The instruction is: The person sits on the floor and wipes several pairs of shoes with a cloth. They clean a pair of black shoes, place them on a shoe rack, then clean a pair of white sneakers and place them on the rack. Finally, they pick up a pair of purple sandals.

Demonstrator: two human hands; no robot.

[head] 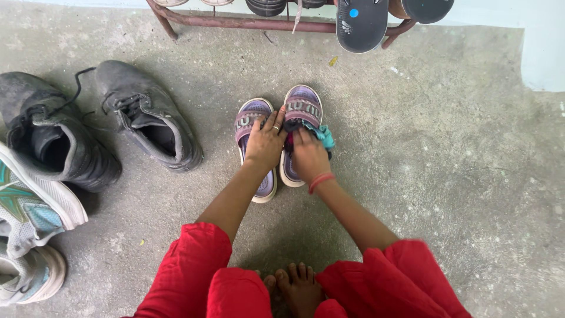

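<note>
Feet: bare toes [297,277] between red trouser legs [194,277] at the bottom edge.
Left hand [265,143]: fingers spread, resting flat on the left purple sandal [254,118].
Right hand [309,154]: closed on a teal cloth [325,135], pressing it to the right purple sandal [303,106] (a red band sits at the wrist).
Sandals: side by side on the concrete floor [447,176], touching.
Left side: black shoes [147,118] and pale sneakers [29,206], well apart from the sandals.
Far: rusty shoe rack [247,23] with a dark slipper [361,23] hanging off it.

Both arms reach down, left hand [264,143] and right hand [308,154] side by side
</note>
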